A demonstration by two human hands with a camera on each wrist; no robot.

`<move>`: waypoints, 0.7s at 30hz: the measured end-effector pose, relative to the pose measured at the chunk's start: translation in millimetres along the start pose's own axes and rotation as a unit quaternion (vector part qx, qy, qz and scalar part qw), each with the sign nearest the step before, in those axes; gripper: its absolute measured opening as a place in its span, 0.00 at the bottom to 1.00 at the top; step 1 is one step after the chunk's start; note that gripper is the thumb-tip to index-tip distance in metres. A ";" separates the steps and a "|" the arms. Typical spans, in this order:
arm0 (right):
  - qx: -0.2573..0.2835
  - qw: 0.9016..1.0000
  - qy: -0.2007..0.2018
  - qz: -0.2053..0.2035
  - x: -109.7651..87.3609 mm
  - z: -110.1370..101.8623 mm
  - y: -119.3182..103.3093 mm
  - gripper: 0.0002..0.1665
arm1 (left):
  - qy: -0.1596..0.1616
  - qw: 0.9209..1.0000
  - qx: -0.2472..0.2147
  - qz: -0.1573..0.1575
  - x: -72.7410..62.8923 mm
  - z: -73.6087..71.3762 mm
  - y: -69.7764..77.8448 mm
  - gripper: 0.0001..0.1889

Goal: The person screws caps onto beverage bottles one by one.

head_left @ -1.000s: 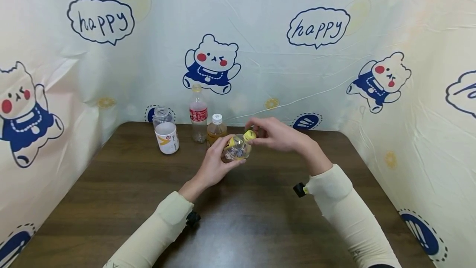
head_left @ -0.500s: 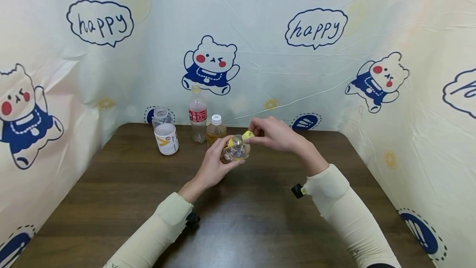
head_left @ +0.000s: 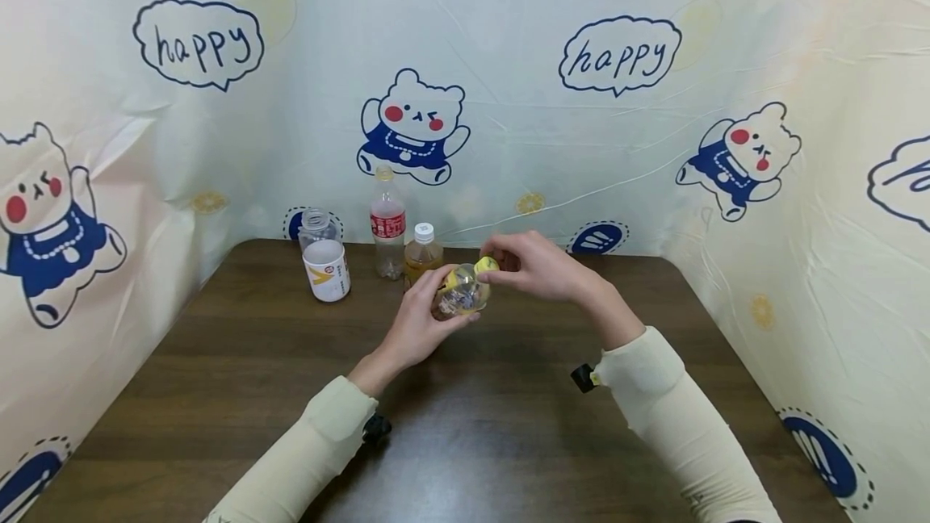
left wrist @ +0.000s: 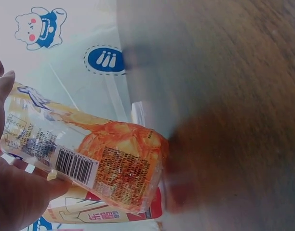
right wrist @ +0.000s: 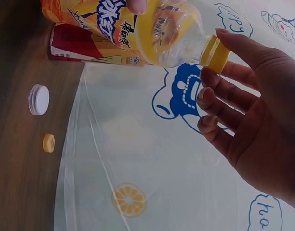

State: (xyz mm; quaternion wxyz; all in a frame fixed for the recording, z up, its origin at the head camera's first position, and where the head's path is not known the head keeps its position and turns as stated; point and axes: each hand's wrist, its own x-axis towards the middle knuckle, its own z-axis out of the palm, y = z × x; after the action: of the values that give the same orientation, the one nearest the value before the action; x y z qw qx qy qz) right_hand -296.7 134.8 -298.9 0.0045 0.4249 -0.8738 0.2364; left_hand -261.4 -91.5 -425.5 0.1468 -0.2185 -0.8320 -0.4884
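My left hand point(head_left: 420, 319) grips a clear plastic drink bottle point(head_left: 462, 294) round its body, the bottle tilted with its neck towards my right hand. Its wrap is orange and yellow, and a barcode shows in the left wrist view. My right hand point(head_left: 541, 265) pinches the yellow cap point(right wrist: 215, 54) between thumb and index finger. That cap sits on the bottle's neck, and the other fingers lie bent beside it. In the left wrist view the bottle's base points over the brown table point(left wrist: 224, 115). Part of the wrap is covered by my left fingers.
Behind stand a clear jar point(head_left: 316, 223), a white container point(head_left: 327, 273), a red-labelled bottle point(head_left: 388, 224) and a white-capped bottle point(head_left: 424, 250). A red and yellow printed container point(right wrist: 73, 43) is near the held bottle. A white lid point(right wrist: 39, 99) and small yellow cap point(right wrist: 48, 143) lie on the table.
My right fingers have shifted round the yellow cap, dipping towards it and then drawing back slightly. The left hand and the bottle stay nearly in place.
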 end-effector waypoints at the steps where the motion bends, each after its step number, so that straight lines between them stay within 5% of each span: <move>1: 0.003 1.000 0.001 0.000 -0.2 0.2 -0.1 0.11 | 0.000 1.000 -0.001 0.002 -0.2 -0.4 0.1 0.39; 13: 0.055 0.998 0.025 0.001 -7.0 1.4 4.2 0.12 | 0.022 1.000 0.002 0.011 -3.6 -11.2 0.3 0.40; 21: 0.055 0.998 0.037 0.009 -13.0 0.6 12.9 0.10 | 0.038 0.999 0.003 -0.016 -7.6 -26.1 -0.7 0.40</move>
State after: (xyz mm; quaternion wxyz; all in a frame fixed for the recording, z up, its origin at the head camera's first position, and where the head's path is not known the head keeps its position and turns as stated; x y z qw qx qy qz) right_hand -297.9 151.0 -307.5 0.0112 0.4079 -0.8624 0.2995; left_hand -254.4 -116.3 -416.9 0.1708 -0.1857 -0.8305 -0.4966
